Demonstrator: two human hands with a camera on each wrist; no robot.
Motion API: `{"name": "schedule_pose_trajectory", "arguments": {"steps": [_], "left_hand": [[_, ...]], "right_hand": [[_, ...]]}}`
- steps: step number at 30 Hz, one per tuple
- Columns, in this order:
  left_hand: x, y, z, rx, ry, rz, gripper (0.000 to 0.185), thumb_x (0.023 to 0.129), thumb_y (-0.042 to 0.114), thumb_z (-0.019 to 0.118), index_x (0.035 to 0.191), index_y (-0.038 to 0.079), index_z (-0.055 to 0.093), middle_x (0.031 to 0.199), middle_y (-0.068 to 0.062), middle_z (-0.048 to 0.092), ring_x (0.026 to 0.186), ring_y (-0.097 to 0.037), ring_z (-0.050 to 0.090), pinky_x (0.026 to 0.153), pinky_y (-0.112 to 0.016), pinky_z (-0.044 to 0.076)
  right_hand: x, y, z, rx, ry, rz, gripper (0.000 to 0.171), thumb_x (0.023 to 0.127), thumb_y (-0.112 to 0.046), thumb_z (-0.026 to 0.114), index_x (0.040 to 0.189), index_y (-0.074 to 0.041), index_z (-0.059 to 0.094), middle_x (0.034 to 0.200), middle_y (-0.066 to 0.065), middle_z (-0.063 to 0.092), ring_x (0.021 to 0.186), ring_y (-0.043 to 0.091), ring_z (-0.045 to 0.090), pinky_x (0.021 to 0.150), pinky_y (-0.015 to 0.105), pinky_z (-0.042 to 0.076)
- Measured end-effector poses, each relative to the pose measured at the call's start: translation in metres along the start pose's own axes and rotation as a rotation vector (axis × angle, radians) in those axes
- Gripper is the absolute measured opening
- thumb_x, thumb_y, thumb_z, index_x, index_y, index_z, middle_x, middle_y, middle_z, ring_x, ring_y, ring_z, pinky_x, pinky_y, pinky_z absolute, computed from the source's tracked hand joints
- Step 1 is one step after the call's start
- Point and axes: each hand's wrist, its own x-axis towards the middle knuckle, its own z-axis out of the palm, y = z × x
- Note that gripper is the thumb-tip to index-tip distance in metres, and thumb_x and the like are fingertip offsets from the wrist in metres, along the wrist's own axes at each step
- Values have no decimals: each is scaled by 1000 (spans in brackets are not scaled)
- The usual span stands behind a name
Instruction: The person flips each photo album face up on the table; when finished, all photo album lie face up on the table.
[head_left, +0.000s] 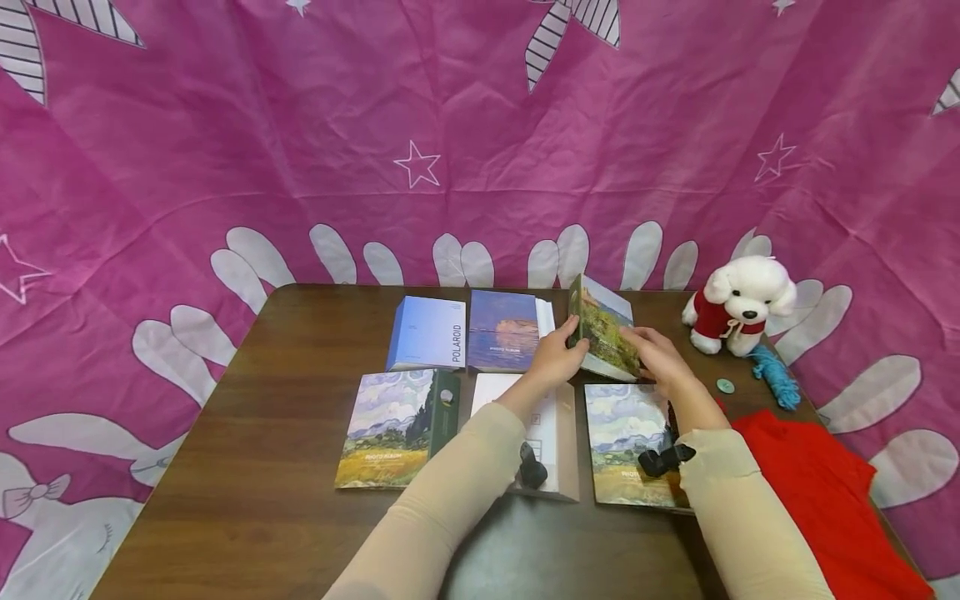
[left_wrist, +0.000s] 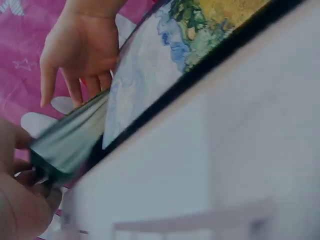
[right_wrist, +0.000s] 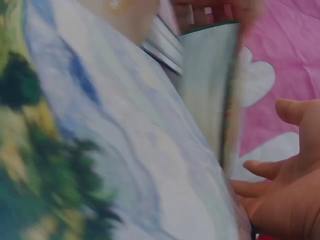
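Note:
A photo album with a green spine and a landscape cover is tilted up off the table at the back right. My left hand grips its spine side, fingers curled round the edge in the left wrist view. At the album's right edge is my right hand, its fingers fairly straight and spread in the right wrist view. Whether those fingers bear any weight is hidden. Below the hands lie a swirling-sky photo album and a white album, the latter partly covered by my left forearm.
Further left lie a blue Polaroid album, a purple seascape album and another swirling-sky album. A white plush dog, blue yarn, a small green disc and red cloth occupy the right side.

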Motion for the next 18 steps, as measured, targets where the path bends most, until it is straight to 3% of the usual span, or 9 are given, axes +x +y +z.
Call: {"name": "schedule_pose_trajectory", "arguments": {"steps": [6,11,14,18], "left_hand": [[1,-8,4,109,-90,1,60,103,20,56,159,15,34,164,1,30,146,-29,36,117,-41,35],[-3,-10,0,73,-132,-15,62,104,26,57,160,15,31,165,0,27,148,-27,32,117,-43,34],[-5,-12,-6,64,-134,-37,61,105,29,55,160,16,31,165,-1,29,149,-25,31,117,-43,35],[-8,-14,-17,115,-116,-13,60,106,28,53,160,14,31,161,-8,36,147,-28,36,115,-46,37]], "right_hand": [[-2,6,-13,-71,38,9,83,103,-59,41,160,-3,20,165,25,12,150,47,12,115,69,20],[-3,8,-15,-101,41,2,82,104,-57,42,160,-1,21,165,26,14,149,47,15,115,67,23],[-4,8,-13,-146,53,-24,87,102,-61,42,161,-1,17,165,26,14,149,47,16,114,68,24],[-10,2,-7,-173,101,-102,90,101,-61,44,161,1,15,164,27,16,149,47,19,115,66,24]]}}
